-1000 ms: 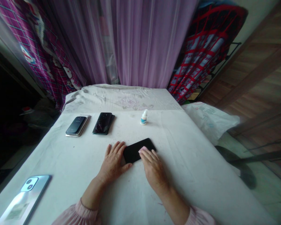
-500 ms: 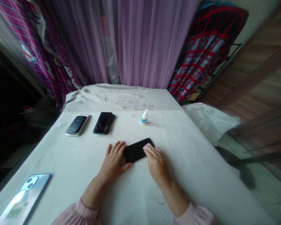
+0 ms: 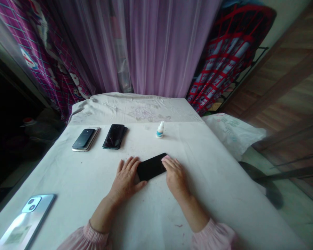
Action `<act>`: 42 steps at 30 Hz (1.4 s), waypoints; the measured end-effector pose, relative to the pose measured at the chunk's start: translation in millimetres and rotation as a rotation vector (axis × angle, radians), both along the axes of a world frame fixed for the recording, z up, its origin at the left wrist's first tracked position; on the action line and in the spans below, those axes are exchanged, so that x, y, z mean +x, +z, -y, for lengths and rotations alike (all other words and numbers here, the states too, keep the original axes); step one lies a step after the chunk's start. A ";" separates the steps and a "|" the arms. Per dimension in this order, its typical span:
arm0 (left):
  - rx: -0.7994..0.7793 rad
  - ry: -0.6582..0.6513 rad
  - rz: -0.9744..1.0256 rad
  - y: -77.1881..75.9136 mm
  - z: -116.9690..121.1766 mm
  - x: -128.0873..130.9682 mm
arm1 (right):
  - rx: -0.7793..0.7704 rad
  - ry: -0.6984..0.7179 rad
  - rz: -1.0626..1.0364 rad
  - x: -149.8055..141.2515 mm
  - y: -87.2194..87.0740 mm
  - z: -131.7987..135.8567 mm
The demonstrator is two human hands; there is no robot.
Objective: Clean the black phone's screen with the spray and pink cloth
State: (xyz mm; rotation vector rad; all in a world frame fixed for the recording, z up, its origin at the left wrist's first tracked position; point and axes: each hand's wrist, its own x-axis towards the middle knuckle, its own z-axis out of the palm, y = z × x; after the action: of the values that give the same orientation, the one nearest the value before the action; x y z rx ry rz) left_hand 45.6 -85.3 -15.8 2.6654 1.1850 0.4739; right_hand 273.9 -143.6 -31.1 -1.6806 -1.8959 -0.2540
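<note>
A black smartphone point(image 3: 151, 167) lies flat on the white-covered table, tilted so its right end points away from me. My left hand point(image 3: 126, 177) rests against the phone's left end, fingers spread, with the thumb along the near edge. Under the fingertips of my right hand point(image 3: 176, 175) is a small pink cloth point(image 3: 166, 158), pressed on the phone's right end. Most of the cloth is hidden by the fingers. Beyond the phone a small white spray bottle point(image 3: 160, 130) with a blue label stands upright.
Two stacked phones point(image 3: 83, 139) lie at the far left, beside another pair of black phones point(image 3: 114, 136). A silvery-blue phone point(image 3: 28, 222) lies back up at the near left. A plastic bag point(image 3: 232, 132) hangs past the table's right edge; purple curtains point(image 3: 156, 52) cover the far side.
My right hand has slid slightly to the right with the pink cloth, toward the phone's right end. My left hand stays at the left end.
</note>
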 end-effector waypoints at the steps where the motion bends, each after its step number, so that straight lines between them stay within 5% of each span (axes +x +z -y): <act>1: 0.001 0.000 0.002 0.1 0.1 0.2 | -0.007 0.020 0.004 -6.4 0.8 -0.5; 6: -0.001 0.001 -0.003 1.1 0.4 0.2 | -0.042 0.134 -0.024 -34.3 6.6 -2.8; 15: -0.001 0.009 -0.006 1.4 0.9 0.8 | -0.017 0.007 -0.111 3.5 7.2 -21.8; 24: 0.005 0.006 -0.008 1.6 1.6 1.1 | -0.050 0.097 -0.057 -24.7 10.8 -21.5; 33: -0.011 0.011 0.000 2.5 1.2 1.5 | -0.022 -0.019 -0.080 4.3 6.4 -28.6; 42: -0.002 0.007 0.002 2.3 1.8 1.6 | -0.076 0.165 -0.062 -44.4 11.0 -21.8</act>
State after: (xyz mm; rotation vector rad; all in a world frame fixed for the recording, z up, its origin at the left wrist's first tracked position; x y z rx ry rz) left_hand 47.2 -87.0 -13.5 2.6592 1.1944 0.4756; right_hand 229.4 -121.8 -20.0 -1.5504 -2.0059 -0.0643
